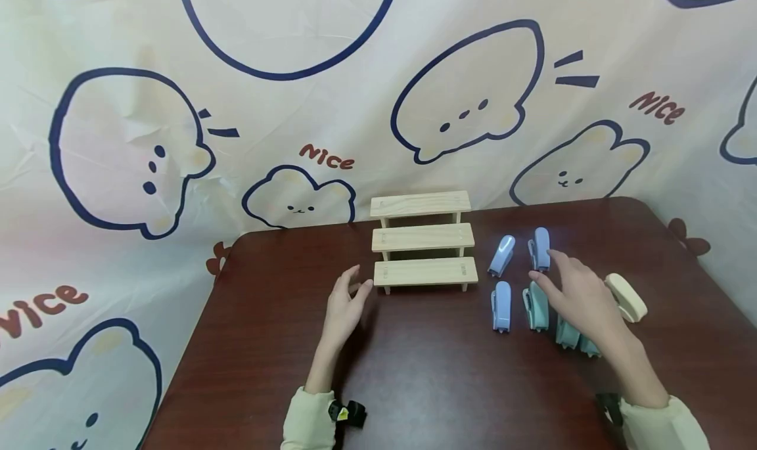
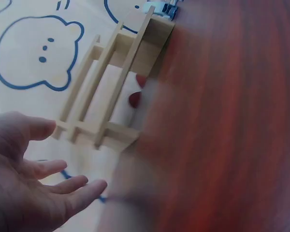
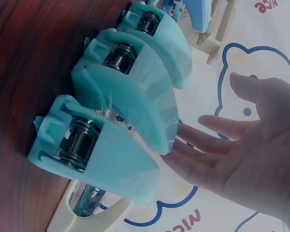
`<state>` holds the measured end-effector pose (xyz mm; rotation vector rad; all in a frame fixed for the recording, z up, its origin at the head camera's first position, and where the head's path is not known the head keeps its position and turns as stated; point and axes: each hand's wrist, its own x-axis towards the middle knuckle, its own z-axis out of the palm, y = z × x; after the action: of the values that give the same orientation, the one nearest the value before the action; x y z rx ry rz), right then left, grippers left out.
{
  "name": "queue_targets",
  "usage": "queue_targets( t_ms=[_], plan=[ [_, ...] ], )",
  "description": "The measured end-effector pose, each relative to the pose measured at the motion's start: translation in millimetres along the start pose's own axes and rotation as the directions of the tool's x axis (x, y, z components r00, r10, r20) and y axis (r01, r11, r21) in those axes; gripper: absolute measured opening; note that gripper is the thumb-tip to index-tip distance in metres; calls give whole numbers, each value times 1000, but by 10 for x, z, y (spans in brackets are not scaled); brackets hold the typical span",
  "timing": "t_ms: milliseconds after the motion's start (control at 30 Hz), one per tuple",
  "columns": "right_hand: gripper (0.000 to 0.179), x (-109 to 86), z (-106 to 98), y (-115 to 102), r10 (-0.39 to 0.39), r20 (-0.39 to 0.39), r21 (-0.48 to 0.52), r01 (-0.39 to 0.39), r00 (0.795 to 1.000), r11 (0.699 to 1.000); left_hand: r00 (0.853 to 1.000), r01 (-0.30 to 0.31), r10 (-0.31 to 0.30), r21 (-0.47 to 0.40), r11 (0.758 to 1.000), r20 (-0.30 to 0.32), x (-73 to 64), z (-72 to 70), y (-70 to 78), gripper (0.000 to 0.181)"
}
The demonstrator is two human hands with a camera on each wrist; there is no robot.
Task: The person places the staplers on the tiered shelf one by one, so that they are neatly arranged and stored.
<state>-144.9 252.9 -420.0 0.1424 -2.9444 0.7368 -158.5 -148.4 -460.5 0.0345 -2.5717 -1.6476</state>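
My left hand [image 1: 343, 311] hovers beside the left end of a three-step wooden stand [image 1: 423, 272], its fingers apart and holding nothing. In the left wrist view the thumb overlaps the end of the stand. My right hand [image 1: 582, 300] is over the group of staplers, thumb and fingers spread, with fingertips close to the rear blue stapler [image 1: 539, 247]. Two other blue staplers [image 1: 501, 305] lie to its left. Three teal staplers [image 3: 104, 157] stand in a row under and beside the right hand, partly hidden by it from above. A cream stapler [image 1: 627, 297] lies to its right.
The dark brown table [image 1: 414, 378] has rounded back corners. A pale cloth backdrop [image 1: 325, 121] with cartoon drawings hangs right behind it, and the stand sits close to that back edge.
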Motion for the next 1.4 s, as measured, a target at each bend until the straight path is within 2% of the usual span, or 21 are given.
queue_targets(
  t_ms=[100,200,300,467,667,733,833,900,1000,1100,1200,1400],
  plan=[
    [71,19,-12,5,7,-7,21,-7,1000,1000,996,89,-85,-170,981,30,25,63,-61,51],
    [66,26,-30,30,15,-25,67,-13,1000,998,988,152,-145,-315,937,47,53,134,-107,47],
    [59,28,-51,74,24,-51,131,-17,998,991,983,176,-179,-416,892,32,86,205,-141,44],
    [54,67,-104,142,71,-93,222,-49,993,974,973,168,-226,-531,831,-45,151,341,-153,37],
    [56,211,-169,157,150,-128,281,-109,980,954,948,156,-295,-626,764,-124,253,521,-134,34],
    [57,279,-178,135,181,-134,318,-131,974,939,939,145,-313,-666,732,-140,300,544,-151,37],
    [60,380,-193,112,245,-138,386,-176,960,906,938,128,-316,-704,699,-143,348,546,-187,41],
    [61,436,-214,112,305,-130,439,-221,943,871,942,131,-312,-716,685,-125,361,545,-197,42],
    [62,524,-226,103,391,-113,515,-282,913,809,946,132,-303,-720,681,-113,371,525,-197,42],
    [61,600,-236,92,449,-102,580,-313,888,752,948,126,-298,-733,668,-108,380,529,-194,44],
    [59,657,-225,97,469,-87,599,-330,879,729,948,128,-301,-741,659,-105,382,529,-205,45],
    [61,702,-147,182,472,-21,601,-366,881,710,946,123,-306,-746,654,-112,358,534,-223,45]
  ],
)
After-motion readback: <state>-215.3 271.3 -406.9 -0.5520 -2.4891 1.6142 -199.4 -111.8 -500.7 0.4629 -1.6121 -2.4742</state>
